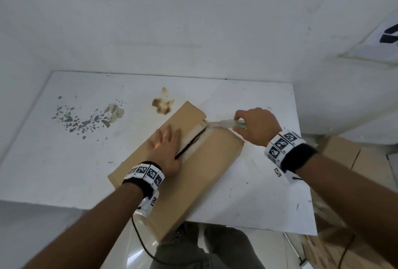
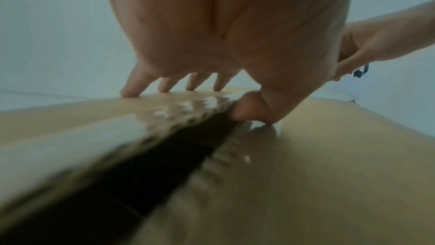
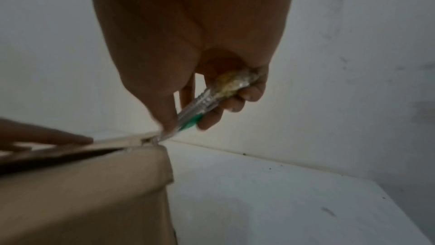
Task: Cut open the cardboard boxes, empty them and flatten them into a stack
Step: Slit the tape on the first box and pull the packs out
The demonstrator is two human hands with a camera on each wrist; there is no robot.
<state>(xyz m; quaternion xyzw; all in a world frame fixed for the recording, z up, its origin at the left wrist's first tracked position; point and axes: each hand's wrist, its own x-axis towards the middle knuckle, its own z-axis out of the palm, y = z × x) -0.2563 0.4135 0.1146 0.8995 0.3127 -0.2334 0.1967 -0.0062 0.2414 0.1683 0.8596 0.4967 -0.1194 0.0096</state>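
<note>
A brown cardboard box [image 1: 200,165] lies slantwise on the white table [image 1: 64,150], its near end hanging over the front edge. The taped top seam [image 1: 191,142] gapes as a dark slit [image 2: 164,158]. My left hand [image 1: 165,150] lies flat on the left flap, fingers [image 2: 132,89] straight, thumb [image 2: 252,107] at the slit's edge. My right hand [image 1: 254,126] grips a clear utility knife with a green slider [image 3: 207,104], its tip at the far end of the seam [image 3: 155,140], at the box's far edge.
Brown stains [image 1: 162,105] and grey specks [image 1: 84,120] mark the table behind the box. White walls close the back and right. More cardboard boxes [image 1: 353,159] stand on the floor at the right. A black cable [image 1: 142,243] hangs below the left wrist.
</note>
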